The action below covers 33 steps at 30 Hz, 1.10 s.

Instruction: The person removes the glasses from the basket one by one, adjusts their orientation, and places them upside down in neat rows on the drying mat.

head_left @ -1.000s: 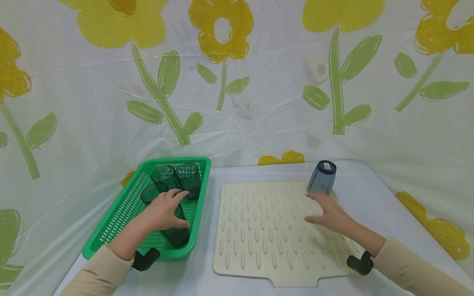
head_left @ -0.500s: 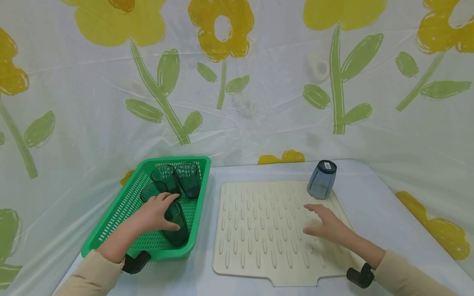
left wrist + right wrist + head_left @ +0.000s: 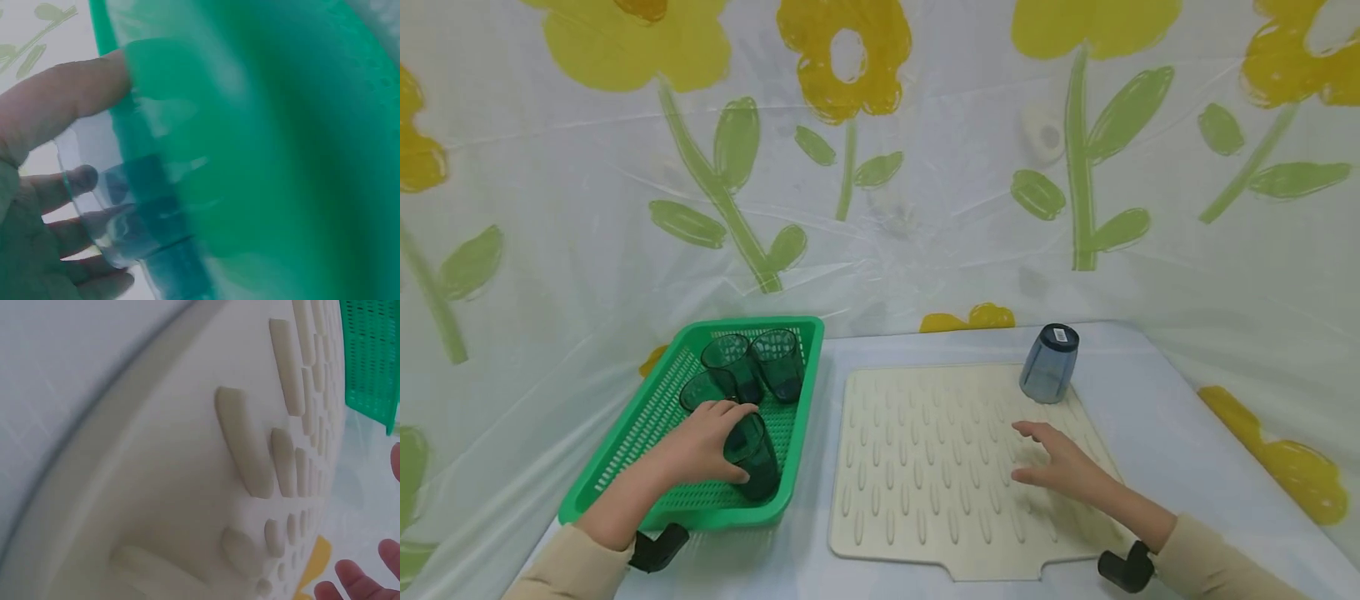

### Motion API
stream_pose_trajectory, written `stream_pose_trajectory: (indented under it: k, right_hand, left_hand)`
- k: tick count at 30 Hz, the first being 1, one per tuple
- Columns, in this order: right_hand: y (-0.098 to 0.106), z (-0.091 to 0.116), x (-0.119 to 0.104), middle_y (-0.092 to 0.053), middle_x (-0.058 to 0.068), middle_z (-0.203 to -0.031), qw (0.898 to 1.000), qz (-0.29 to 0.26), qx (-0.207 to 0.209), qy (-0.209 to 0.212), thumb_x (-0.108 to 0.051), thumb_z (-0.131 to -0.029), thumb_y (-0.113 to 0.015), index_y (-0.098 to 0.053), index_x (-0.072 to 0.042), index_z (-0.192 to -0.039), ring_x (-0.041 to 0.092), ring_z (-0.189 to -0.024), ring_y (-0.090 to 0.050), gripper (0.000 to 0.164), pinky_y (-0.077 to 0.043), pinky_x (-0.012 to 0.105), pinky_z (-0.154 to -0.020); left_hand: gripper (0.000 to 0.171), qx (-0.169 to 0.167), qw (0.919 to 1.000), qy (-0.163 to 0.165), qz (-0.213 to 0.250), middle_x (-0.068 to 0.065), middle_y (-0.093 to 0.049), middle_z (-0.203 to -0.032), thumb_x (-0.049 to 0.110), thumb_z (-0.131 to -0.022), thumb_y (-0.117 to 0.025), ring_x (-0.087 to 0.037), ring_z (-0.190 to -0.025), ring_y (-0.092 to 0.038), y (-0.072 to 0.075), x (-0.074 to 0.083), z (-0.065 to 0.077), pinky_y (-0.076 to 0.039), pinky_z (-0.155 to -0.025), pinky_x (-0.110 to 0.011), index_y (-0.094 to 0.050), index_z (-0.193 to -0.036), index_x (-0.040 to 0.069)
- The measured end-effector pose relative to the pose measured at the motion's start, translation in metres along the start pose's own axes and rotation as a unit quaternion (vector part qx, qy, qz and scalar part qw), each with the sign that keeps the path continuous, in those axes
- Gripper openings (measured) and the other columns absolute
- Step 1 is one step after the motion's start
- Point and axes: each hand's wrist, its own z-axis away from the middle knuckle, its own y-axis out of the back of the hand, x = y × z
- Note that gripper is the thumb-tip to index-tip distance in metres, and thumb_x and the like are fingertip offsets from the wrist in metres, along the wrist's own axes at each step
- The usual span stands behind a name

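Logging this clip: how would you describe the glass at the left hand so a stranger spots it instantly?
On the left of the table is a green basket, beside a cream mat. Inside, toward its near right corner, is a dark see-through glass by the person's left hand. It sits nearest the viewer, unlike the three glasses grouped farther back.

A makeshift tabletop set is screened off by a flower-print curtain point(image 3: 940, 217) hanging behind a white table point(image 3: 1138, 387). A ridged draining mat point(image 3: 925, 475), a green plastic basket point(image 3: 722, 519) and tumblers point(image 3: 1048, 367) lend a kitchen air; the surrounding room is hidden.
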Motion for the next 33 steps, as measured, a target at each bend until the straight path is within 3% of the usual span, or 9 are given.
stream_pose_trajectory:
  k: [4,8,33]
  right_hand:
    - [-0.003,0.002,0.002,-0.049,0.027,-0.120,1.000,-0.005,0.007,0.023,-0.027,-0.077,-0.073,-0.044,0.009,-0.125,0.044,-0.104,-0.048,0.067,-0.045,0.050,-0.080]
    - [-0.003,0.002,0.002,-0.047,0.027,-0.125,1.000,-0.020,-0.006,-0.002,-0.028,-0.077,-0.072,-0.041,0.009,-0.128,0.045,-0.109,-0.046,0.070,-0.043,0.054,-0.084]
    - [-0.005,-0.001,-0.006,-0.046,0.026,-0.126,0.999,-0.017,-0.016,-0.029,-0.027,-0.077,-0.073,-0.040,0.007,-0.131,0.043,-0.112,-0.045,0.072,-0.041,0.054,-0.089]
  left_hand:
    - [0.082,-0.001,0.9992,0.022,0.034,-0.027,-0.041,-0.130,0.029,-0.065,-0.082,-0.047,-0.115,-0.039,-0.002,-0.002,0.001,-0.045,-0.079,-0.054,-0.043,-0.132,0.002]
    - [0.083,-0.004,0.9977,0.032,0.059,-0.027,-0.041,-0.128,0.029,-0.064,-0.082,-0.046,-0.113,-0.043,-0.003,-0.004,0.000,-0.047,-0.075,-0.052,-0.043,-0.131,0.002]
    - [0.088,0.029,0.9937,0.086,0.065,-0.032,-0.041,-0.126,0.039,-0.064,-0.080,-0.048,-0.107,-0.047,0.013,-0.003,0.011,-0.046,-0.075,-0.056,-0.042,-0.131,-0.002]
